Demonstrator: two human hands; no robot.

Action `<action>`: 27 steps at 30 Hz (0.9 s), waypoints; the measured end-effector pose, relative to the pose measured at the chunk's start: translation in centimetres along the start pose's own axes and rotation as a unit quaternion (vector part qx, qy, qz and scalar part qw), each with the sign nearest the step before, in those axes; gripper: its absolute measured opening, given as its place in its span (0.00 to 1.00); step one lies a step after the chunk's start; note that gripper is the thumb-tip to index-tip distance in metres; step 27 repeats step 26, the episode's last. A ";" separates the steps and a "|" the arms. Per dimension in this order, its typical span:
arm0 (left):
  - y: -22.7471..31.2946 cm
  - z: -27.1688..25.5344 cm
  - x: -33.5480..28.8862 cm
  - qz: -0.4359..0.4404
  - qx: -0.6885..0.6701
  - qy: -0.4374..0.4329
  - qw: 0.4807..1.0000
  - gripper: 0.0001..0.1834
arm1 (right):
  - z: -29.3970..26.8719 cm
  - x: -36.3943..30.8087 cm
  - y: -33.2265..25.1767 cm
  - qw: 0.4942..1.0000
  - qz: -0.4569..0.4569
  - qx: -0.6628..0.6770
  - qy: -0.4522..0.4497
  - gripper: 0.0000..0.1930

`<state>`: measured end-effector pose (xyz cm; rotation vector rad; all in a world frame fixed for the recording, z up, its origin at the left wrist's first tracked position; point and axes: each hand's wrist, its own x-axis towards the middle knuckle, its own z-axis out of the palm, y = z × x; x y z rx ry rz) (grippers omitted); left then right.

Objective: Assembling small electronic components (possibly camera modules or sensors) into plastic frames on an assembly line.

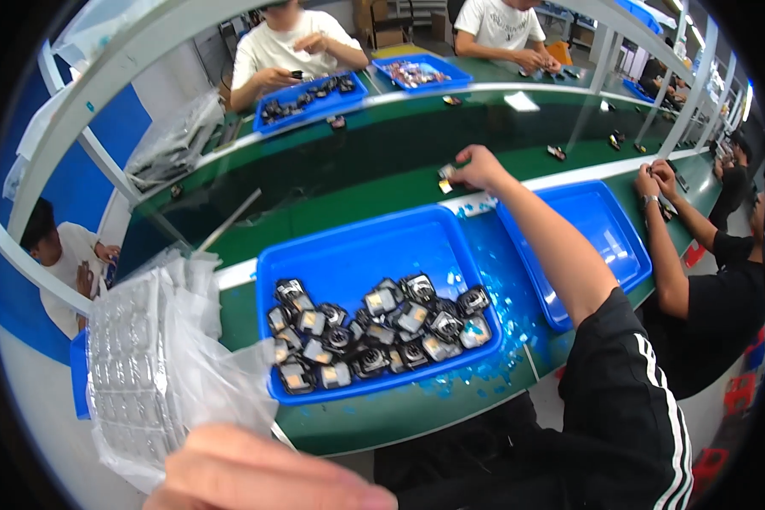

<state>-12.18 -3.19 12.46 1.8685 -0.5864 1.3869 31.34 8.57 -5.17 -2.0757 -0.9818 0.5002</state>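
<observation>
Workbench (416, 416), green, running from 8 o'clock to 2 o'clock, with a dark conveyor strip behind it where co-workers sit over their own blue bins. From my remote seat I read the scene downward in size. Blue tray (357, 255) at centre: its near half holds a heap of small black-and-silver components (374, 331), its far half is bare, so I judge a good share of the batch is left to handle. Second blue tray (608, 234) at 3 o'clock shows no parts in its visible floor. Clear blister trays in a plastic bag (153, 357) lie at 8 o'clock. Right hand (476, 167), arm stretched toward 12 o'clock, pinches one small component (444, 177) at the conveyor's white edge, well apart from the heap. Left hand (255, 476) sits at 6 o'clock, blurred, touching the bag's lower corner; whether it grips I cannot tell. Blue flecks (484, 374) litter the bench beside the tray.
</observation>
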 end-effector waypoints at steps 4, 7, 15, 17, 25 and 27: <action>2.8 -2.5 2.0 -0.090 0.012 -0.099 0.991 0.10 | 0.0 0.3 0.8 0.996 -0.004 -0.083 0.017 0.22; 4.1 -1.0 1.4 -0.152 -0.011 0.009 0.988 0.10 | -1.1 0.1 1.1 0.999 0.029 -0.039 -0.009 0.23; 2.9 -2.6 -0.7 0.097 0.099 0.207 0.968 0.19 | -6.2 -5.1 -1.0 0.990 -0.102 0.095 0.033 0.11; 3.0 -3.5 -0.7 0.152 0.124 0.292 0.936 0.19 | -7.6 -9.8 -1.3 0.973 -0.170 0.149 0.053 0.09; 3.3 -8.6 -3.2 0.159 0.012 0.192 0.968 0.21 | -8.7 -36.2 5.8 0.863 -0.244 -0.157 0.414 0.09; 2.5 -8.3 -3.1 0.169 -0.047 0.190 0.966 0.21 | -7.3 -38.5 8.1 0.877 -0.196 -0.126 0.421 0.07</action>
